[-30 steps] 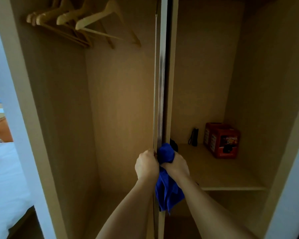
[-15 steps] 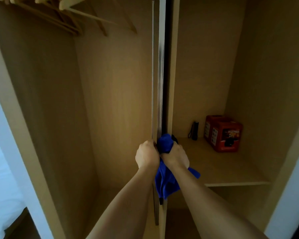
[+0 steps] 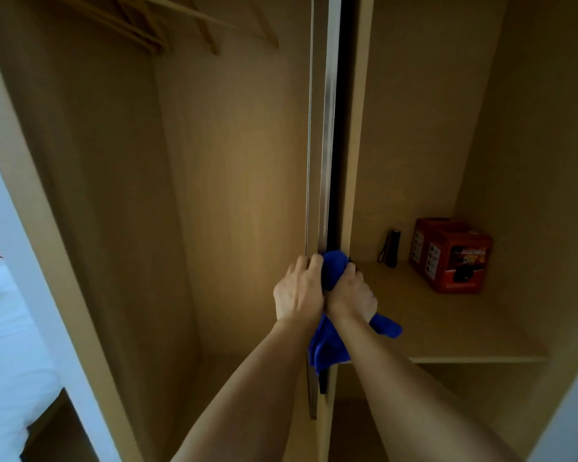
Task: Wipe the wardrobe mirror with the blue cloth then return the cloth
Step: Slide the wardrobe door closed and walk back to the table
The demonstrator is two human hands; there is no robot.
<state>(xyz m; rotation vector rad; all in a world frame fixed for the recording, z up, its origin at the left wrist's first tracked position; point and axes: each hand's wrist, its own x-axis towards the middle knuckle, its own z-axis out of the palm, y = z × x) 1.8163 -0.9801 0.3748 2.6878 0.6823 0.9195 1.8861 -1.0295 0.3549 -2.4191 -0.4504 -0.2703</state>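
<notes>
The blue cloth (image 3: 333, 266) is soft and plush, bunched into a rounded wad against the thin vertical edge of the wardrobe door (image 3: 327, 128), which is seen edge-on. Its loose tail hangs in folds below the wrists, and one corner sticks out to the right of the right forearm. The right hand (image 3: 351, 295) has its fingers curled round the wad, clamping it to the door edge. The left hand (image 3: 297, 291) touches it on the other side, fingers curled round the same edge and gripping it, with a fingertip against the cloth.

The door edge is a narrow, shiny metal strip that runs straight up from the hands to the top of the view, with a dark gap just to its right. No mirror face shows from this angle.

Left of the hands is a tall, open bay of smooth, matt, pale wood panelling, with wooden hangers (image 3: 154, 31) high above. Right of the hands a flat wooden shelf (image 3: 447, 328) runs back at about hand height. Towards its back stand a small black torch (image 3: 391, 248), upright, and a boxy red carton (image 3: 454, 258), near each other and well apart from the hands. Far left, past the wardrobe's side panel, lies white bedding (image 3: 10, 345).
</notes>
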